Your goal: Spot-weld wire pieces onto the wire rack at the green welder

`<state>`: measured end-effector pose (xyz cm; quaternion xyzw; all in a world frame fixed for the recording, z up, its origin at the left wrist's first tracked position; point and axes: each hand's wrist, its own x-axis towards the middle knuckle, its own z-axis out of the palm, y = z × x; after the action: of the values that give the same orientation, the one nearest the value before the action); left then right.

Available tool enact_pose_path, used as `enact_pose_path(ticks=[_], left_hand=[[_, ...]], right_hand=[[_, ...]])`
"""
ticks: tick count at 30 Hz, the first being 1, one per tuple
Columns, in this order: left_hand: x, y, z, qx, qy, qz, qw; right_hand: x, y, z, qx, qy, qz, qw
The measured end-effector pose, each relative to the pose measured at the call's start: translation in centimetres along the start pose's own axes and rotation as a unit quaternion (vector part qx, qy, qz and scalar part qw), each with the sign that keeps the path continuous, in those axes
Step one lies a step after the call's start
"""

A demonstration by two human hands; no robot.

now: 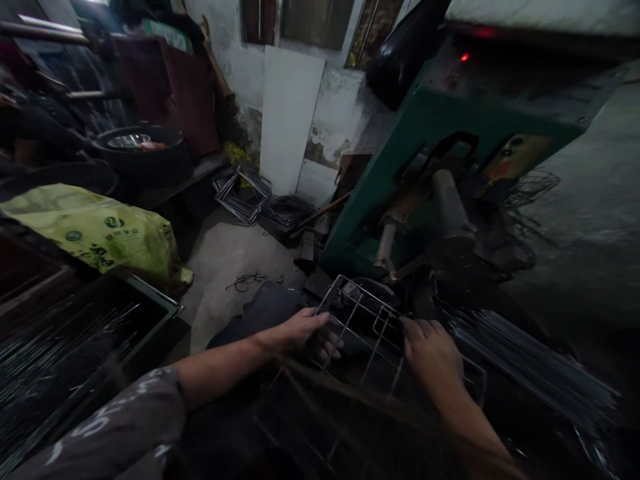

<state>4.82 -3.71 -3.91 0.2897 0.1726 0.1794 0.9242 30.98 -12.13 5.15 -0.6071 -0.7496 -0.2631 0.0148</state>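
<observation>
A wire rack of thin metal rods lies tilted in front of me, its near part dark and blurred. My left hand is closed on the rack's left side, thumb over a rod and fingers underneath. On the far right side, my right hand grips the rack's edge with curled fingers. Between the hands, near the far edge, a small rectangular wire loop sits against the grid; I cannot tell whether it is fixed there. Just beyond the rack stands a green machine with thick metal arms.
Bundles of metal rods lie at the right. More rods fill a dark bin at the left, beside a yellow-green sack. Wire frames rest on the floor near a white board. A person is at the back left.
</observation>
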Motion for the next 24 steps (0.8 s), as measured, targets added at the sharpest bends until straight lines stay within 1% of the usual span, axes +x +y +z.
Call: enact_pose_path(ticks=[3, 5, 9, 11, 14, 19, 24], left_hand=[[0.0, -0.1, -0.1, -0.002, -0.001, 0.006, 1.0], [0.0, -0.1, -0.2, -0.004, -0.012, 0.018, 1.0], [0.0, 0.0, 0.0, -0.008, -0.027, 0.025, 0.999], [-0.1, 0.1, 0.1, -0.008, -0.023, 0.023, 0.999], [-0.2, 0.1, 0.3, -0.007, -0.006, 0.023, 1.0], [0.1, 0.6, 0.6, -0.015, 0.005, 0.036, 0.999], [1.6, 1.4, 0.7, -0.014, -0.004, 0.058, 0.998]], right_hand=[[0.0, -0.3, -0.2, 0.008, 0.018, 0.008, 1.0], [-0.1, -0.4, -0.4, 0.009, 0.025, 0.022, 0.999], [0.1, -0.7, -0.6, -0.002, 0.007, 0.034, 0.999], [0.2, -0.9, -0.6, -0.013, -0.004, 0.039, 0.999], [0.4, -0.9, -0.5, -0.016, -0.002, 0.032, 0.999], [1.1, 0.5, -0.2, -0.021, 0.008, 0.002, 1.0], [2.4, 2.1, 0.4, -0.041, 0.001, 0.001, 0.999]])
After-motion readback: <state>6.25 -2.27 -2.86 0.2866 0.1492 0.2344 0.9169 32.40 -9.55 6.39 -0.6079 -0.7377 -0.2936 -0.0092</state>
